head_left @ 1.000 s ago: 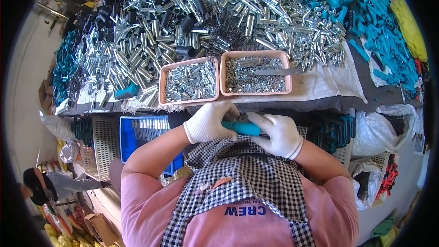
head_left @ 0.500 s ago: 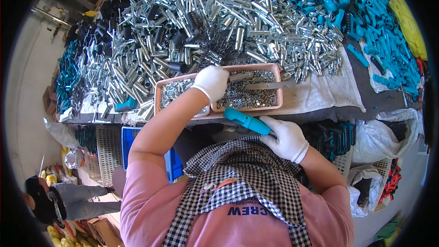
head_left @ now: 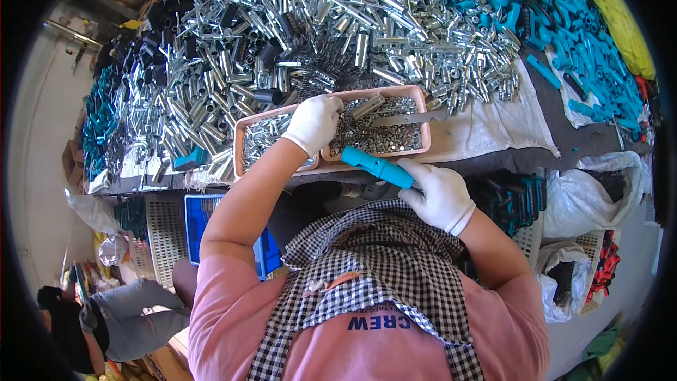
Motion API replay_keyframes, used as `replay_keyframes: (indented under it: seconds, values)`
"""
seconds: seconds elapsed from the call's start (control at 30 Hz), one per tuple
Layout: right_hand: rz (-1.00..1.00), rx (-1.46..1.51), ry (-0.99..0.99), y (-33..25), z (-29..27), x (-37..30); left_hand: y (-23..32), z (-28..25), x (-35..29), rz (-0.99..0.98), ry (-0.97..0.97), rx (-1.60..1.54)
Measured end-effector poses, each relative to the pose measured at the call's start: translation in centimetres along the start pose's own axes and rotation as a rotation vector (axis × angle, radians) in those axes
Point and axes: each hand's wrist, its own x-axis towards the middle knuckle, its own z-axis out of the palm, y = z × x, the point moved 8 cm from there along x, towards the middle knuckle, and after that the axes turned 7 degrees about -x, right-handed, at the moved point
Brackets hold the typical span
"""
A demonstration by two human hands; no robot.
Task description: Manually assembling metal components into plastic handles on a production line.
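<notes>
My right hand (head_left: 441, 196), in a white knit glove, grips a teal plastic handle-like part (head_left: 375, 167) by its right end. The part tilts down to the right, just in front of the pink trays. My left hand (head_left: 315, 124), gloved too, is closed above the divide between the left tray (head_left: 238, 147) and the right tray (head_left: 424, 106); its fingertips are hidden, so I cannot see what they hold. Small metal pieces fill both trays. A silver metal tube (head_left: 367, 106) and a flat notched metal strip (head_left: 410, 118) lie across the right tray.
Behind the trays rises a big heap of silver tubes and fittings (head_left: 331, 21). Teal handles (head_left: 592, 49) are piled at the right, with yellow wrapping (head_left: 622, 28) beyond. Below the table are a blue crate (head_left: 201, 206) and a white sack (head_left: 589, 204). Another person (head_left: 130, 317) is at lower left.
My left hand has pulled back slightly toward the left tray, leaving more of the metal tube in sight. My right hand keeps the teal part. The person at lower left has shifted.
</notes>
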Motion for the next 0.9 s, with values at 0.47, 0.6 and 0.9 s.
replay_keyframes:
  seconds: [0.47,0.6,0.9]
  values:
    - [-0.060,-0.112,0.065,-3.9,-0.5,0.7,9.7,-3.6,-7.8,0.425,0.114,-0.446]
    - [-0.050,-0.074,-0.048,-3.9,0.3,0.6,9.7,-2.0,-8.6,0.322,-0.180,-0.236]
    - [0.093,0.507,-0.335,-1.5,3.0,-0.4,11.0,-2.2,-11.4,0.623,-0.087,-0.072]
